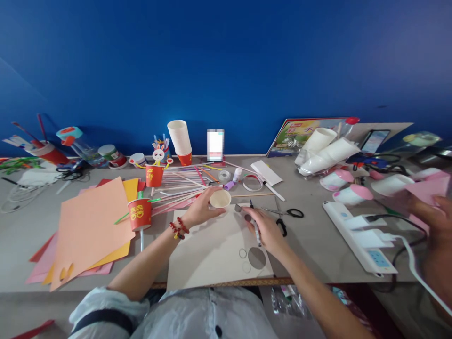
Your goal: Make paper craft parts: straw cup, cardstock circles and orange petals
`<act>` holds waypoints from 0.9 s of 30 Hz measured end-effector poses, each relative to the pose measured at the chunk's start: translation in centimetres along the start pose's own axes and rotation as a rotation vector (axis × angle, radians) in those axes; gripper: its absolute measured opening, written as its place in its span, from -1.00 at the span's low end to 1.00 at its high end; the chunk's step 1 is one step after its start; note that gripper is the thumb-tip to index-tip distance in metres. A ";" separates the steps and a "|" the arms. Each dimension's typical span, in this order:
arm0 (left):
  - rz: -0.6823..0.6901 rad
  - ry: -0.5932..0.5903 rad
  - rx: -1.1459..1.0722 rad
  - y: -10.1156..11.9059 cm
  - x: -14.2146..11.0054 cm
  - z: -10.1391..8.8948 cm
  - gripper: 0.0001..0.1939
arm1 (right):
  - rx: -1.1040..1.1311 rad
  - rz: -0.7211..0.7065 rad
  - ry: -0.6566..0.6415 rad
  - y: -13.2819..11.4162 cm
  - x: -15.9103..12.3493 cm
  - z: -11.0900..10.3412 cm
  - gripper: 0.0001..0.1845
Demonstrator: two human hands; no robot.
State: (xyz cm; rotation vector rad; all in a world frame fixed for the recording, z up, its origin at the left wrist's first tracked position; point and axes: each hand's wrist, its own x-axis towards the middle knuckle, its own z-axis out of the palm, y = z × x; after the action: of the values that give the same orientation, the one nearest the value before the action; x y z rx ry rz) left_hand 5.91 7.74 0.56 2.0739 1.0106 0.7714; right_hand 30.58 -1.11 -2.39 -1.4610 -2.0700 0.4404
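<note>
apparently positions cup (220,199), grasped in left hand (202,208), at paper's (197,259) far edge; cannot tell right hand's (267,230) grip; likely needs steadiness.

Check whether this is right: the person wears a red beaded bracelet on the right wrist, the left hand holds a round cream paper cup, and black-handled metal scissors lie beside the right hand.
Wrong wrist: the head view shows the bracelet on the left wrist. The rest stands: the left hand holds the cup, and the scissors lie beside the right hand.

Sheet (201,254) between paper stack (93,223) and power strip (356,242)
</note>
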 end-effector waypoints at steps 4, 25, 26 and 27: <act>0.078 -0.035 -0.036 -0.9 -0.1 0.6 -0.31 | -0.025 -0.027 -0.025 -0.2 1.4 1.1 -0.56; 0.079 -0.054 -0.111 -2.4 -0.8 3.6 -0.22 | 0.036 0.023 0.042 2.0 1.6 3.0 -0.35; 0.076 -0.055 -0.113 -2.4 -0.8 3.6 -0.23 | 0.035 0.022 0.045 2.1 1.6 3.1 -0.34; 0.073 -0.055 -0.114 -2.5 -0.8 3.7 -0.23 | 0.036 0.018 0.048 2.1 1.7 3.1 -0.35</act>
State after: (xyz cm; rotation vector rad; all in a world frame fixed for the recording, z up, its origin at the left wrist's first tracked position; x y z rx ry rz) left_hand 7.20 7.00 -3.67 2.0323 0.8454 0.7862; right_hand 29.86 1.34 -5.57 -1.4567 -2.0029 0.4438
